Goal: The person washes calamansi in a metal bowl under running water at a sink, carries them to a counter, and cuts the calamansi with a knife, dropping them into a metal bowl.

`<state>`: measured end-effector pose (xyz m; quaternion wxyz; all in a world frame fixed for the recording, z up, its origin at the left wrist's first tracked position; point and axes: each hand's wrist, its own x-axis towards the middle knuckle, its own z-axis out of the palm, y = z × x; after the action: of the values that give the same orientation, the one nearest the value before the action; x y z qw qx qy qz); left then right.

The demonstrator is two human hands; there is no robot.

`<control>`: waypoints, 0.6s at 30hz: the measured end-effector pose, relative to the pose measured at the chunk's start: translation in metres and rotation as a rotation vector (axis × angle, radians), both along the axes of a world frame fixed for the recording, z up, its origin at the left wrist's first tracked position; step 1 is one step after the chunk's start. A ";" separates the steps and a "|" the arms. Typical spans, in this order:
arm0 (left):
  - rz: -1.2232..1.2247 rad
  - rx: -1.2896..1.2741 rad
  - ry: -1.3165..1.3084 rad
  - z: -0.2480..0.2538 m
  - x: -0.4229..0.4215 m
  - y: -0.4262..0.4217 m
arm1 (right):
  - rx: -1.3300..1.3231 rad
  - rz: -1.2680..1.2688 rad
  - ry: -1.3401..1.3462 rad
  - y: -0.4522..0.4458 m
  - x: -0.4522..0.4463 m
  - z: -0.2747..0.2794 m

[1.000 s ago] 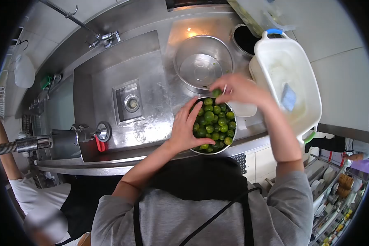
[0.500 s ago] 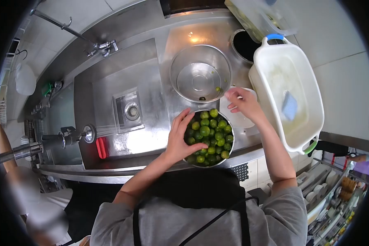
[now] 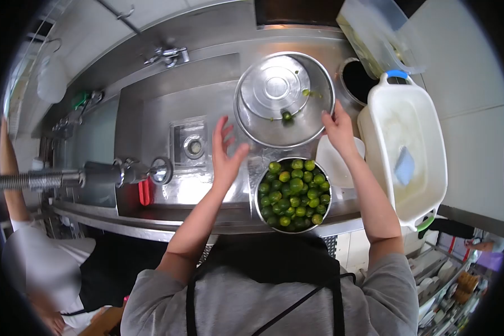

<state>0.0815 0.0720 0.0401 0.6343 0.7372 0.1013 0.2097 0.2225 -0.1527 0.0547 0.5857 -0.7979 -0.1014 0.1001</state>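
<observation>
The sink [image 3: 145, 120] is left of both hands, and I think a dropped lime could roll in there. The left hand [image 3: 227, 159] is empty, fingers spread, touching nothing. Just right of it is the big bowl [image 3: 260, 120], which looks tipped, with one loose lime [image 3: 287, 115] inside. Between the arms sits the small bowl [image 3: 257, 197], full of limes [image 3: 295, 186]; a bump from the big bowl could spill some. The right hand [image 3: 340, 131] pinches the big bowl's rim. With just one hand on, it might slip. Right of that grip is the white tub [image 3: 439, 151], near enough to get knocked.
</observation>
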 end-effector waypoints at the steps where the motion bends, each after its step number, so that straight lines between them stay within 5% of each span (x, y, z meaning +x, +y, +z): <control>1: 0.038 -0.019 -0.008 0.000 0.008 0.012 | 0.010 0.022 -0.007 0.010 0.002 0.015; 6: 0.130 -0.255 0.006 0.003 0.013 0.051 | -0.256 0.368 -0.037 0.083 0.010 0.066; 8: 0.213 -0.875 0.010 -0.016 -0.001 0.069 | -0.345 0.509 -0.006 0.117 0.006 0.070; 11: 0.457 -0.967 -0.030 -0.038 -0.034 0.083 | -0.482 0.636 0.021 0.160 -0.013 0.070; 13: 0.577 -1.008 -0.006 -0.070 -0.058 0.101 | -0.556 0.539 -0.683 0.183 -0.026 0.055; 15: 0.596 -1.150 0.060 -0.087 -0.086 0.117 | -0.433 0.555 -0.706 0.200 -0.052 0.068; 17: 0.631 -1.035 0.038 -0.075 -0.103 0.114 | -0.439 0.904 -0.729 0.218 -0.069 0.054; 18: 0.641 -0.920 0.026 -0.061 -0.109 0.109 | -0.645 1.025 -0.748 0.229 -0.079 0.040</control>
<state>-0.0279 0.1807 -0.0213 0.7938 0.3192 0.4093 0.3170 0.1439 0.0759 0.0950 0.1255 -0.7642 -0.6235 0.1076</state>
